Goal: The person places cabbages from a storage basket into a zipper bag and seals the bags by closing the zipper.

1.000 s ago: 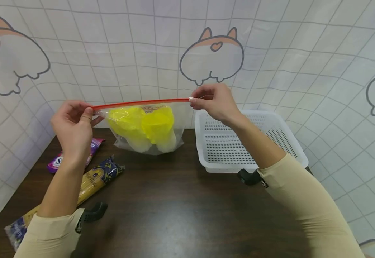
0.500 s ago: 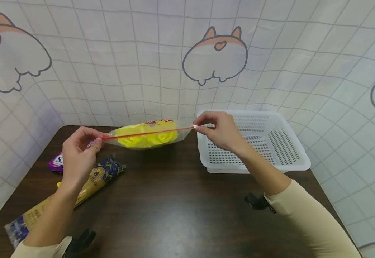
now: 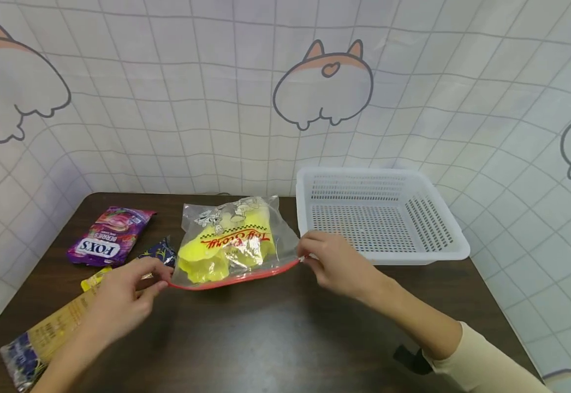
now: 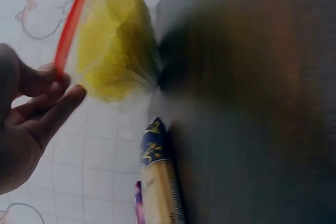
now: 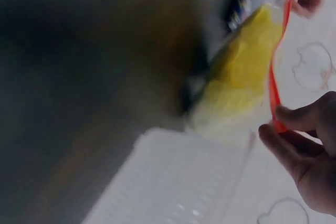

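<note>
A clear zip bag (image 3: 236,248) with a red zip edge and printed red lettering lies tilted back low over the dark table. Inside it is something bright yellow, its kind hidden by the print and folds. My left hand (image 3: 125,297) pinches the left end of the red edge; my right hand (image 3: 337,265) pinches the right end. The left wrist view has the left thumb and fingers (image 4: 44,85) on the red strip. In the right wrist view, the right thumb and finger (image 5: 299,145) grip the other end, slightly blurred.
A white perforated basket (image 3: 388,257) stands behind my right hand. On the left lie a purple Fox's sweets bag (image 3: 113,234) and a long pasta packet (image 3: 54,330), partly covered by my left hand. A small yellow item (image 3: 91,279) shows beside the packet.
Both hands have come down and nearer with the bag. Its red edge went from the top to the near side, and its printed face now shows from above.
</note>
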Action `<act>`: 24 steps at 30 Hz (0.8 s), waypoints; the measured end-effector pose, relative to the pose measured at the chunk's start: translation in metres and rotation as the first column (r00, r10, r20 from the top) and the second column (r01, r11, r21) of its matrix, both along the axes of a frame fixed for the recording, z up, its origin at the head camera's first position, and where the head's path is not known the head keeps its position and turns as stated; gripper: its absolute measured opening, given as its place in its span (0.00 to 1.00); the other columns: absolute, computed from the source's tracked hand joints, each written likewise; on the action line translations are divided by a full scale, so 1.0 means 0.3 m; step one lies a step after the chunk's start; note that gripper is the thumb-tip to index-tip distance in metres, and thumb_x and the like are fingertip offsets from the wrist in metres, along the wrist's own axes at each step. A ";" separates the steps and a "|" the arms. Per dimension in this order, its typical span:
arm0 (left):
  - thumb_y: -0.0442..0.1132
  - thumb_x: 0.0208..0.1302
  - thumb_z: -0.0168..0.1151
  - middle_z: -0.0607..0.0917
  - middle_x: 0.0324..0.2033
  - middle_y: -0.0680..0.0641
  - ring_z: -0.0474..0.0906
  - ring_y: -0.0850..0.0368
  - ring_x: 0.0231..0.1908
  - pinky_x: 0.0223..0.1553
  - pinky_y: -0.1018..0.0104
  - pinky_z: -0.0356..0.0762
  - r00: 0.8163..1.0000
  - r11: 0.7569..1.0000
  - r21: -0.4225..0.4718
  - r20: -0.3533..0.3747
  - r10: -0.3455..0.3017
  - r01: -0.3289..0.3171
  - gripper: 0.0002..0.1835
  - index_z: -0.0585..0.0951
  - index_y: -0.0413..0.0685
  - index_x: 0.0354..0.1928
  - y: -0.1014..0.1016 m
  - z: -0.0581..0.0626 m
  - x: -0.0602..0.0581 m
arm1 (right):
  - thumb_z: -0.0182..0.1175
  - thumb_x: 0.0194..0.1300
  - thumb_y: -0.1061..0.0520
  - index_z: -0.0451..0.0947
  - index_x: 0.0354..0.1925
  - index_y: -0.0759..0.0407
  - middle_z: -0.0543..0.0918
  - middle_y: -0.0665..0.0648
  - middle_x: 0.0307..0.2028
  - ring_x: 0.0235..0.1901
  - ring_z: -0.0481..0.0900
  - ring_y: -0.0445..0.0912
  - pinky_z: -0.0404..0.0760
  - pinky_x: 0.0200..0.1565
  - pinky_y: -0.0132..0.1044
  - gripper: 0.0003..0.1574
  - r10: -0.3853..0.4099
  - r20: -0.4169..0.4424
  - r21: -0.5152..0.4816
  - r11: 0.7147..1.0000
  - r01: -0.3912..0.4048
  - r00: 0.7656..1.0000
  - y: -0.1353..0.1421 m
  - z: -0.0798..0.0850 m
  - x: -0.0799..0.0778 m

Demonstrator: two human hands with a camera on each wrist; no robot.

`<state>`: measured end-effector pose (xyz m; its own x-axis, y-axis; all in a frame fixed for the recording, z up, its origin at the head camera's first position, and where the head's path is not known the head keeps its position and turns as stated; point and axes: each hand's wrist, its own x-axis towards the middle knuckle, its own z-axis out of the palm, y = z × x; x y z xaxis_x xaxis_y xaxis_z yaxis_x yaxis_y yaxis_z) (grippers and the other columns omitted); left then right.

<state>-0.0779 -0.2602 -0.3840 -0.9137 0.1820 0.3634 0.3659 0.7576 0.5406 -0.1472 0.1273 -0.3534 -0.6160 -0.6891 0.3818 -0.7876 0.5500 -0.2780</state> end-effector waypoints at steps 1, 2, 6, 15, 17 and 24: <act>0.24 0.56 0.73 0.86 0.33 0.59 0.78 0.72 0.36 0.38 0.63 0.88 0.999 0.999 -0.039 -0.003 -0.032 0.032 0.19 0.82 0.61 0.33 0.003 -0.009 0.007 | 0.69 0.60 0.71 0.83 0.38 0.60 0.85 0.52 0.38 0.38 0.84 0.45 0.87 0.42 0.39 0.10 0.001 -0.013 0.031 1.000 -0.001 1.000 -0.003 -0.013 0.014; 0.24 0.54 0.74 0.85 0.32 0.62 0.77 0.72 0.34 0.36 0.65 0.86 0.998 0.995 -0.075 -0.006 -0.062 0.061 0.20 0.82 0.62 0.33 0.008 -0.019 0.012 | 0.68 0.60 0.71 0.83 0.38 0.60 0.84 0.52 0.38 0.38 0.84 0.46 0.87 0.43 0.39 0.10 -0.002 -0.023 0.061 0.998 0.004 1.000 -0.005 -0.028 0.026; 0.23 0.51 0.75 0.79 0.29 0.67 0.71 0.73 0.29 0.30 0.70 0.76 0.987 0.974 -0.159 0.035 -0.159 0.162 0.22 0.80 0.64 0.30 0.027 -0.050 0.028 | 0.67 0.61 0.71 0.83 0.37 0.60 0.83 0.52 0.36 0.36 0.83 0.46 0.86 0.42 0.39 0.08 -0.026 -0.036 0.143 0.989 0.031 0.999 -0.011 -0.092 0.062; 0.25 0.52 0.75 0.76 0.29 0.65 0.71 0.72 0.30 0.30 0.69 0.77 0.936 0.924 -0.206 0.215 -0.277 0.321 0.19 0.80 0.60 0.30 0.051 -0.107 0.048 | 0.68 0.63 0.69 0.85 0.38 0.60 0.82 0.54 0.41 0.40 0.84 0.47 0.86 0.45 0.39 0.07 -0.074 0.009 0.156 0.985 0.071 0.997 0.000 -0.200 0.070; 0.28 0.52 0.76 0.77 0.31 0.64 0.73 0.71 0.32 0.32 0.68 0.79 0.913 0.911 -0.201 0.279 -0.299 0.360 0.16 0.82 0.59 0.32 0.048 -0.112 0.058 | 0.68 0.63 0.68 0.85 0.38 0.60 0.82 0.55 0.42 0.41 0.84 0.47 0.87 0.46 0.40 0.06 -0.081 0.016 0.170 0.983 0.077 0.997 0.004 -0.212 0.070; 0.37 0.56 0.77 0.79 0.32 0.63 0.72 0.69 0.31 0.32 0.68 0.77 0.952 0.920 -0.343 0.294 -0.088 0.191 0.12 0.84 0.61 0.36 0.111 -0.045 0.103 | 0.69 0.66 0.61 0.85 0.42 0.54 0.85 0.51 0.45 0.44 0.83 0.46 0.86 0.47 0.42 0.06 -0.180 0.030 0.192 0.966 0.171 0.983 0.011 -0.217 0.102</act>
